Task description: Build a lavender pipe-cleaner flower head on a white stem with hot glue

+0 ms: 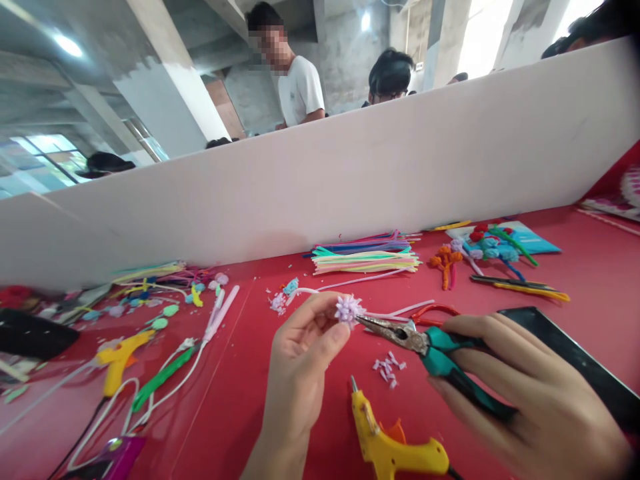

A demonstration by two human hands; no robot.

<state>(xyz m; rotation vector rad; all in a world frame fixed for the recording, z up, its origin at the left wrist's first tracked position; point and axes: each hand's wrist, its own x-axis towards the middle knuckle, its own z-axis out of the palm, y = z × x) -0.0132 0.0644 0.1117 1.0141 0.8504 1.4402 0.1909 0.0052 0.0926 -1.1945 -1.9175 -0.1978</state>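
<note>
Between the thumb and fingers of my left hand (305,363) is a small pale-purple spiky flower ball (349,309). My right hand (535,393) is wrapped round the teal-and-black handles of long-nose pliers (400,333). The tips of the pliers meet the right side of the flower ball; whether they grip a piece of it I cannot tell. Below the pliers, short pale-purple cut pieces (389,369) lie in a small pile on the red table (240,407). A yellow glue gun (387,440) rests nearer me, its nozzle pointing away.
A bundle of coloured pipe cleaners (367,253) lies by the white partition (300,193). Finished-looking fuzzy flowers (493,247) and tweezers (520,287) are at right, above a black flat object (575,360). Another yellow glue gun (123,357) and cords are at left. People are beyond the partition.
</note>
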